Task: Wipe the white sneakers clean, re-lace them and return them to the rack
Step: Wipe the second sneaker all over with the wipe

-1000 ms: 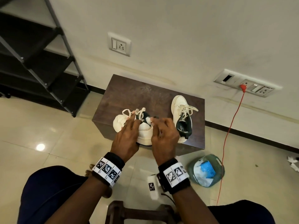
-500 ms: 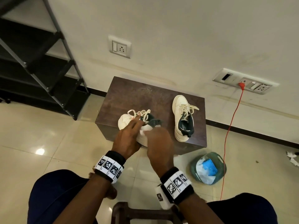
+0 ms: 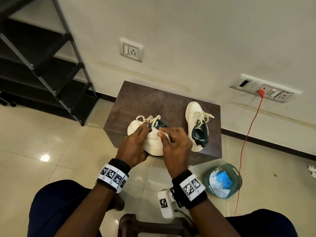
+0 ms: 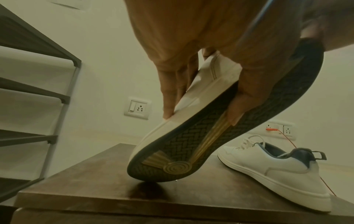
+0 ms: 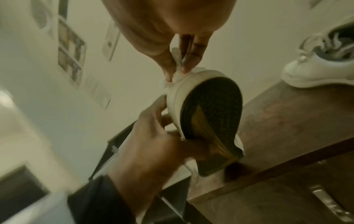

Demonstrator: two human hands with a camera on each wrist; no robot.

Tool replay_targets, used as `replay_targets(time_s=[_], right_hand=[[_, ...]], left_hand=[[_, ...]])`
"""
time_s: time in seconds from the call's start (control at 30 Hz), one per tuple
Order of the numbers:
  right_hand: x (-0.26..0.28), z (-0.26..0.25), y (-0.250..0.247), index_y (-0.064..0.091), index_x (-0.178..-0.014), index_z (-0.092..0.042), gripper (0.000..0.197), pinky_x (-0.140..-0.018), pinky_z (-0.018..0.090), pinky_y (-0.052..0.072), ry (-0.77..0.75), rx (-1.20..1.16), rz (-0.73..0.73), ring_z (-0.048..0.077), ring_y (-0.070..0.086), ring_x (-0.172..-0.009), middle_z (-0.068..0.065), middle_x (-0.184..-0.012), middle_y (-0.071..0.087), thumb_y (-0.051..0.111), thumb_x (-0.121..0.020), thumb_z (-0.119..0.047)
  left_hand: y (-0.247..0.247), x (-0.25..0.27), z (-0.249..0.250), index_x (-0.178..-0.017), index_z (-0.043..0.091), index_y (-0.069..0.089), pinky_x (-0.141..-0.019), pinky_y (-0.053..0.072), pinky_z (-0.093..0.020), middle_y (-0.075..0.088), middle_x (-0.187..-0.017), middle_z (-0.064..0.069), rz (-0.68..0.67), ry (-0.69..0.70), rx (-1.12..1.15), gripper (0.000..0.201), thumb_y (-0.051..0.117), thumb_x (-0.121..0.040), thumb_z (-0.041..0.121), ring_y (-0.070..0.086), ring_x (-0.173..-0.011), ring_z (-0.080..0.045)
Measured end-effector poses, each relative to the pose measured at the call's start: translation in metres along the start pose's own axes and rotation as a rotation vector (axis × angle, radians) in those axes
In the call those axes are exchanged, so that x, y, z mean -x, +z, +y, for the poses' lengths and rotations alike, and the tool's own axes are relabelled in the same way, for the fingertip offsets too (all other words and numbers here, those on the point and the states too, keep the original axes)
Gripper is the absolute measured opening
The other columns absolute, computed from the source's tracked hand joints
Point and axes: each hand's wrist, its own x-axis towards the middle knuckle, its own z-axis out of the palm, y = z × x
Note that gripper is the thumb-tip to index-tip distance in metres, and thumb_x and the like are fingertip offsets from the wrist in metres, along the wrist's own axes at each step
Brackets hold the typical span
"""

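Note:
A white sneaker point(image 3: 153, 144) with a dark lining stands tilted, toe on the brown table point(image 3: 145, 100), heel raised towards me. My left hand point(image 3: 135, 144) grips it, fingers along the upper and thumb under the dark sole point(image 4: 191, 144). My right hand point(image 3: 176, 142) pinches a crumpled white wipe point(image 3: 165, 136) against the top of the heel; the right wrist view shows the wipe point(image 5: 176, 75) pressed on the heel's rim. The second white sneaker point(image 3: 196, 125) lies flat on the table to the right, laces loose.
A black shoe rack point(image 3: 34, 65) stands against the wall at the left. On the floor to the right sit a green basket point(image 3: 222, 180) with white wipes and a blue pack, and an orange cable point(image 3: 246, 139). A dark stool point(image 3: 136, 224) is between my knees.
My right hand with the wipe went down over the heel and has come back up to its top edge. My left hand has kept hold of the sneaker.

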Motion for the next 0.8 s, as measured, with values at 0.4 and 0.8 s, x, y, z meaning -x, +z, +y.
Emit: replay_targets(time_s=[0.4,0.8], right_hand=[[0.013,0.015,-0.009,0.079,-0.097,-0.013,0.016,-0.078,0.024,0.052,0.011,0.010,0.051,0.013,0.064,-0.089,0.005,-0.096,0.064,0.071,-0.089,-0.001],[0.007,0.011,-0.003,0.079,-0.096,-0.015,0.018,-0.074,0.029,0.055,0.008,-0.032,0.041,0.012,0.065,-0.084,0.002,-0.092,0.065,0.072,-0.088,0.000]], left_hand=[[-0.002,-0.004,0.004,-0.142,0.027,0.037,-0.072,0.060,-0.040,0.049,-0.150,0.000,-0.035,0.012,-0.009,0.093,0.071,-0.060,-0.001,0.066,-0.108,-0.037],[-0.006,-0.002,-0.007,-0.148,0.021,0.042,-0.095,0.056,-0.039,0.048,-0.153,0.002,0.068,-0.028,0.092,0.090,0.072,-0.065,0.002,0.055,-0.132,-0.027]])
